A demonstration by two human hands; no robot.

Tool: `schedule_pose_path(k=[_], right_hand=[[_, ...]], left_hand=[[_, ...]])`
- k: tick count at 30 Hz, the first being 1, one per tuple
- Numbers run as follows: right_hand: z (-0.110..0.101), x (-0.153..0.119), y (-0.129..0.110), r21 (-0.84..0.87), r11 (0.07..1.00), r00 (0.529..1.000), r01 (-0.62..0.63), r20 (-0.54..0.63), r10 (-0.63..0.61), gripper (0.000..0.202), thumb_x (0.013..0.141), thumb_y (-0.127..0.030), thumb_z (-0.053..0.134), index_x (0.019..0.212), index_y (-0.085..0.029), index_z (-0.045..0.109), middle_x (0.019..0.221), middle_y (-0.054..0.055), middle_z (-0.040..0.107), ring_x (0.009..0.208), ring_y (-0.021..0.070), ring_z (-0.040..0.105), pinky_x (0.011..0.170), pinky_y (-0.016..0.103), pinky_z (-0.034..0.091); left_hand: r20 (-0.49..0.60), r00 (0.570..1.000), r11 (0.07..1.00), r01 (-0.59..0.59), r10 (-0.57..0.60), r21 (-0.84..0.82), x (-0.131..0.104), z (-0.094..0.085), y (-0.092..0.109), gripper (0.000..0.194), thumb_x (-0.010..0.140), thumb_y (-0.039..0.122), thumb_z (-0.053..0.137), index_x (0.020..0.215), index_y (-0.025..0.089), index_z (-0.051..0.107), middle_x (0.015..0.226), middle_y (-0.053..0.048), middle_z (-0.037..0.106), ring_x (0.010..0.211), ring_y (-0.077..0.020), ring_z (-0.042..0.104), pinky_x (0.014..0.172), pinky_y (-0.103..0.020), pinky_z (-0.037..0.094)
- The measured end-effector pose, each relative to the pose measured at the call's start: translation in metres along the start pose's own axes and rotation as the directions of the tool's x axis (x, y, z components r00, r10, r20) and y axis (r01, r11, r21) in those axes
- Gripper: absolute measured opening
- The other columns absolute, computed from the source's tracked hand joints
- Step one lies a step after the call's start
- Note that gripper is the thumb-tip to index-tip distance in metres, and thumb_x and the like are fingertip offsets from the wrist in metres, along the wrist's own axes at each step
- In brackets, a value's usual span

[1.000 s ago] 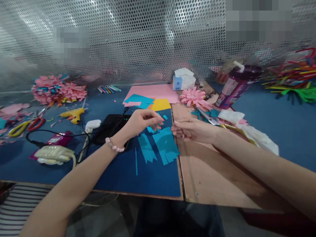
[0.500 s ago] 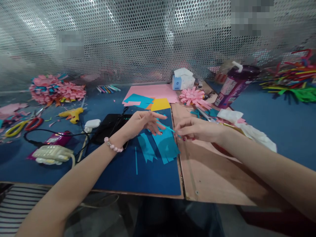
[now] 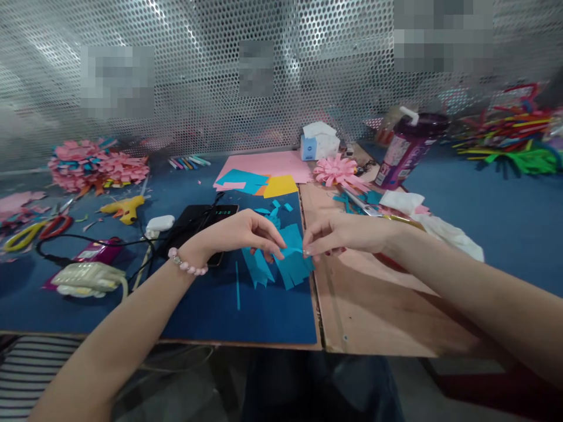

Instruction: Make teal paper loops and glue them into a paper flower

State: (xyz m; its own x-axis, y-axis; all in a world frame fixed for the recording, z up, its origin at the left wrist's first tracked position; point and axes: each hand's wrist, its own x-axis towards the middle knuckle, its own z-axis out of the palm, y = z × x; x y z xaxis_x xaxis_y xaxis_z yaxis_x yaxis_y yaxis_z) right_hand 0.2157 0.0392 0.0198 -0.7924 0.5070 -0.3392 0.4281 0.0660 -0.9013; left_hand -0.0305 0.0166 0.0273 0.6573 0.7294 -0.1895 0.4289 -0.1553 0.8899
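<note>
A thin blue paper strip [image 3: 294,251] is stretched between my two hands, just above the table. My left hand [image 3: 257,234], with a pink bead bracelet at the wrist, pinches its left end. The other end sits between the thumb and fingers of my right hand [image 3: 329,234]. Beneath them lies a blue paper piece [image 3: 292,274] with slits cut in its near edge. Beside it, partly under my left hand, is a narrower blue piece [image 3: 260,274]. A single loose blue strip [image 3: 238,287] rests further left. Small blue paper bits [image 3: 273,215] lie behind my hands.
At left are a yellow glue gun [image 3: 124,208], scissors [image 3: 57,227], a power strip [image 3: 90,276] with cables and a phone [image 3: 189,225]. Coloured sheets [image 3: 281,186], a pink paper flower [image 3: 336,171], a tissue box [image 3: 319,143] and a purple cup [image 3: 409,152] stand behind.
My left hand has closed from spread fingers to a pinch at the strip's left end. The strip, slanted before, now lies nearly level. Blue bits behind the hands have come into view.
</note>
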Motion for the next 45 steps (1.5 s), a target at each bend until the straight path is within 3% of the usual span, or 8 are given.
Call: schedule_pose_path(k=[6, 10, 13, 18, 23, 28, 33, 45], right_hand=[[0.006, 0.001, -0.001, 0.117, 0.993, 0.998, -0.007, -0.059, 0.014, 0.025, 0.072, -0.04, 0.073, 0.081, -0.017, 0.069, 0.069, -0.001, 0.063, 0.049, 0.0032, 0.038, 0.042, 0.018, 0.023], [0.012, 0.002, -0.002, 0.193, 0.979, 0.993, 0.068, -0.106, -0.048, 0.02, 0.072, -0.035, 0.073, 0.08, -0.016, 0.07, 0.059, -0.004, 0.054, 0.046, 0.0026, 0.035, 0.039, 0.018, 0.021], [0.014, 0.002, -0.002, 0.243, 0.962, 0.987, 0.125, -0.125, -0.097, 0.019, 0.074, -0.032, 0.072, 0.082, -0.016, 0.069, 0.065, -0.002, 0.061, 0.045, 0.0026, 0.038, 0.036, 0.018, 0.023], [0.014, 0.0, -0.003, 0.185, 0.972, 0.984, 0.146, -0.132, -0.123, 0.022, 0.076, -0.036, 0.07, 0.084, -0.016, 0.068, 0.073, 0.0, 0.066, 0.039, 0.0002, 0.033, 0.033, 0.018, 0.019], [0.015, 0.001, -0.006, 0.123, 0.971, 0.964, 0.204, -0.2, -0.178, 0.018, 0.077, -0.033, 0.069, 0.082, -0.016, 0.069, 0.054, -0.006, 0.051, 0.04, 0.0023, 0.033, 0.037, 0.019, 0.023], [0.024, 0.007, -0.001, 0.065, 0.901, 0.839, 0.429, -0.399, -0.371, 0.012, 0.077, -0.029, 0.069, 0.078, -0.018, 0.069, 0.086, 0.001, 0.065, 0.079, 0.0112, 0.056, 0.072, 0.025, 0.042], [0.039, 0.013, 0.005, 0.107, 0.844, 0.699, 0.526, -0.619, -0.357, 0.015, 0.079, -0.032, 0.067, 0.074, -0.018, 0.067, 0.082, 0.001, 0.063, 0.08, 0.0131, 0.055, 0.074, 0.029, 0.041], [0.06, 0.016, -0.003, 0.295, 0.78, 0.611, 0.552, -0.779, -0.139, 0.012, 0.077, -0.027, 0.068, 0.071, -0.016, 0.067, 0.071, 0.0, 0.061, 0.07, 0.0106, 0.053, 0.066, 0.026, 0.041]], left_hand=[[0.06, 0.996, 0.998, 0.062, -0.062, 0.006, -0.001, 0.006, 0.001, 0.019, 0.074, 0.033, 0.07, 0.087, 0.02, 0.074, 0.081, -0.008, 0.076, 0.075, -0.0201, 0.072, 0.056, -0.022, 0.053], [-0.025, 0.996, 0.996, -0.087, 0.088, 0.02, 0.002, 0.006, -0.002, 0.015, 0.071, 0.03, 0.074, 0.08, 0.018, 0.072, 0.083, -0.006, 0.073, 0.079, -0.018, 0.068, 0.071, -0.028, 0.054], [-0.096, 0.976, 0.979, -0.186, 0.193, 0.079, 0.004, 0.006, -0.003, 0.013, 0.07, 0.028, 0.076, 0.075, 0.017, 0.071, 0.084, -0.005, 0.071, 0.08, -0.0165, 0.064, 0.076, -0.029, 0.051], [-0.196, 0.967, 0.987, -0.151, 0.16, 0.059, 0.004, 0.008, -0.001, 0.014, 0.07, 0.029, 0.076, 0.077, 0.017, 0.072, 0.077, -0.003, 0.07, 0.073, -0.0147, 0.062, 0.07, -0.027, 0.05], [-0.222, 0.964, 0.989, -0.149, 0.144, -0.004, 0.003, 0.01, -0.001, 0.011, 0.071, 0.026, 0.076, 0.078, 0.018, 0.073, 0.078, -0.002, 0.071, 0.075, -0.0141, 0.064, 0.073, -0.026, 0.051], [-0.369, 0.907, 0.967, -0.244, 0.204, -0.067, 0.004, 0.016, 0.001, 0.01, 0.071, 0.023, 0.076, 0.077, 0.017, 0.072, 0.085, -0.004, 0.071, 0.082, -0.015, 0.064, 0.077, -0.026, 0.051], [-0.564, 0.811, 0.957, -0.266, 0.158, -0.113, 0.007, 0.028, 0.001, 0.01, 0.072, 0.023, 0.074, 0.079, 0.016, 0.071, 0.079, -0.002, 0.07, 0.07, -0.0114, 0.06, 0.069, -0.023, 0.049], [-0.64, 0.766, 0.96, -0.223, 0.064, -0.172, 0.012, 0.038, -0.001, 0.017, 0.069, 0.024, 0.076, 0.08, 0.013, 0.069, 0.079, -0.005, 0.07, 0.07, -0.0126, 0.061, 0.065, -0.024, 0.048]])
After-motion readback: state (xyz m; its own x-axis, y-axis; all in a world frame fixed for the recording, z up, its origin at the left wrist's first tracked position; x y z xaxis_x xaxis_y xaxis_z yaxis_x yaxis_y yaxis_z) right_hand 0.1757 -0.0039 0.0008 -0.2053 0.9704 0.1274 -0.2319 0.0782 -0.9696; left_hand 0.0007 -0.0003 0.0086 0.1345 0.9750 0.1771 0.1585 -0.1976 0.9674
